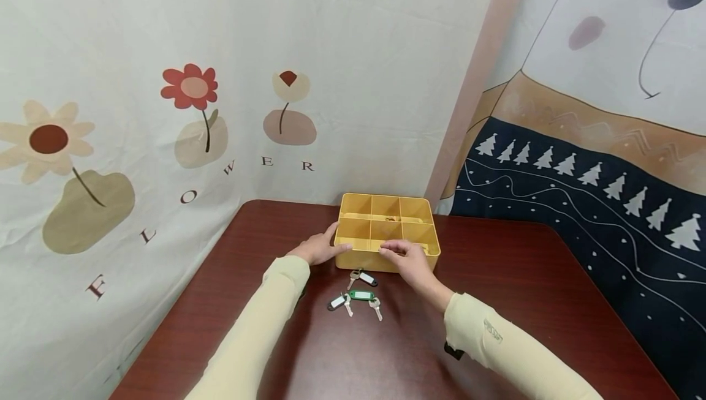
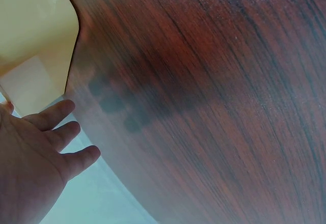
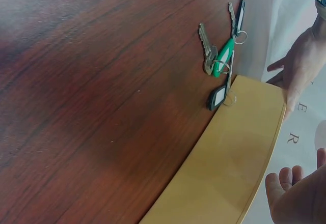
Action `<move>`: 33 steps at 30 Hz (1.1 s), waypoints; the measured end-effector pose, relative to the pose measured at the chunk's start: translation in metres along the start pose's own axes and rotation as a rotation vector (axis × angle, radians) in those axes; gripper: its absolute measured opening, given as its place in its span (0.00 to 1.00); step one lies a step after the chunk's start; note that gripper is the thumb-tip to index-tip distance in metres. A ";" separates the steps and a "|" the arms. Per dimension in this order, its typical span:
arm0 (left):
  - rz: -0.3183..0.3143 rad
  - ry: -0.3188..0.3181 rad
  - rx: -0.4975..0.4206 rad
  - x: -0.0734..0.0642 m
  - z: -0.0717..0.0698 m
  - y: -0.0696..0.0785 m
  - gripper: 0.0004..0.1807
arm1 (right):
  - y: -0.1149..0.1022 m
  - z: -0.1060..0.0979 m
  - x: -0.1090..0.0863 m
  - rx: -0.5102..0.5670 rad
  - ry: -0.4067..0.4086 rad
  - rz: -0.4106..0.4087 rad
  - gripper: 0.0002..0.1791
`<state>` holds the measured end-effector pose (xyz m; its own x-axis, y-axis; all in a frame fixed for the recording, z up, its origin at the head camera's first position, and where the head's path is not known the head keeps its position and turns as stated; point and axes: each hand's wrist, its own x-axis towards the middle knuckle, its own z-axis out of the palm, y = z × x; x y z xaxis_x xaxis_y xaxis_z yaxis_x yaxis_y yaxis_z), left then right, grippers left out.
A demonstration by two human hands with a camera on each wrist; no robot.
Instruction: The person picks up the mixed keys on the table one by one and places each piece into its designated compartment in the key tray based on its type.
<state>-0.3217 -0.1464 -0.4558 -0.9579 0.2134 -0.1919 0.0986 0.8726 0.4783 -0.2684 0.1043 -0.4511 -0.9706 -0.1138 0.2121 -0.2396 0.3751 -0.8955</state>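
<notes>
A yellow box with several compartments stands on the table. My left hand is at its front-left corner, thumb over the rim and fingers straight along the outside of the left wall. In the left wrist view those fingers are spread. Over the front rim hovers my right hand, fingers loosely bent; no object shows in it in the right wrist view. Keys with tags lie before the box: a green tag, a black-edged tag and a dark tag. Small metallic items lie inside the box.
The dark red-brown wooden table has rounded far corners. Behind it hangs a pale curtain printed with flowers and letters. A second cloth with white trees hangs at the right.
</notes>
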 end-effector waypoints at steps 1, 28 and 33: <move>0.003 0.000 -0.008 0.000 0.000 0.000 0.49 | 0.001 -0.001 0.000 0.005 -0.002 -0.002 0.10; 0.047 0.051 -0.021 0.003 -0.001 -0.007 0.48 | 0.051 -0.065 0.027 -0.562 0.037 -0.102 0.33; 0.038 0.056 -0.051 0.000 -0.001 -0.012 0.51 | 0.058 -0.071 0.036 -0.576 0.002 0.013 0.46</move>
<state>-0.3237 -0.1575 -0.4607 -0.9675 0.2197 -0.1252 0.1226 0.8406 0.5276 -0.3184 0.1878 -0.4677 -0.9735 -0.1043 0.2036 -0.2006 0.8172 -0.5403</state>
